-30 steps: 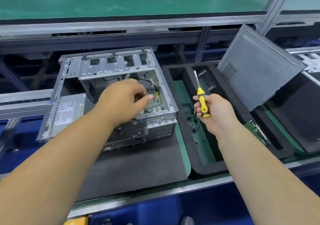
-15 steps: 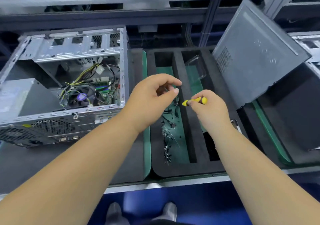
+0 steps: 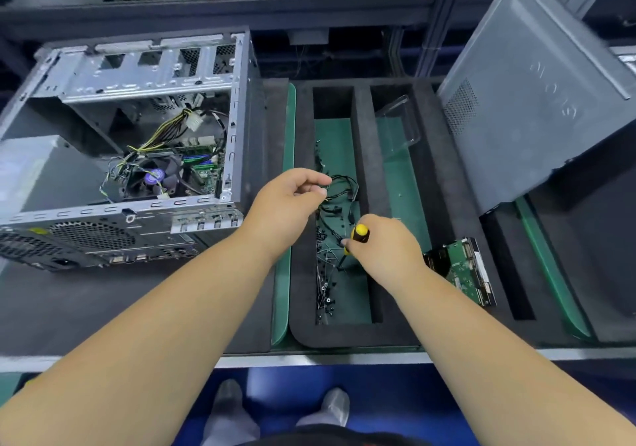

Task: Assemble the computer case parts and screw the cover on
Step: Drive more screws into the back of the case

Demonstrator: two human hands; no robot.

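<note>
An open metal computer case [image 3: 137, 77] lies on a dark mat at the left, its board, fan and cables exposed. The grey side cover [image 3: 537, 101] leans tilted at the right. A black foam tray [image 3: 364, 332] in the middle holds small black screws [image 3: 325, 284] and cables [image 3: 344, 187] in its left slot. My right hand [image 3: 385, 249] grips a yellow-and-black screwdriver [image 3: 358, 235], tip pointing down into the screws. My left hand [image 3: 292, 201] hovers over the slot with curled fingers, thumb and forefinger close together; whether it holds anything is hidden.
A hard drive with a green circuit board [image 3: 464, 270] stands in the tray's right part. A clear plastic piece [image 3: 399, 125] lies in the second slot. A metal rail [image 3: 309, 359] edges the bench in front; my feet [image 3: 275, 407] show below on a blue floor.
My right hand has moved down and nearer, tilting the screwdriver tip into the screws. My left hand has drifted slightly towards the cables.
</note>
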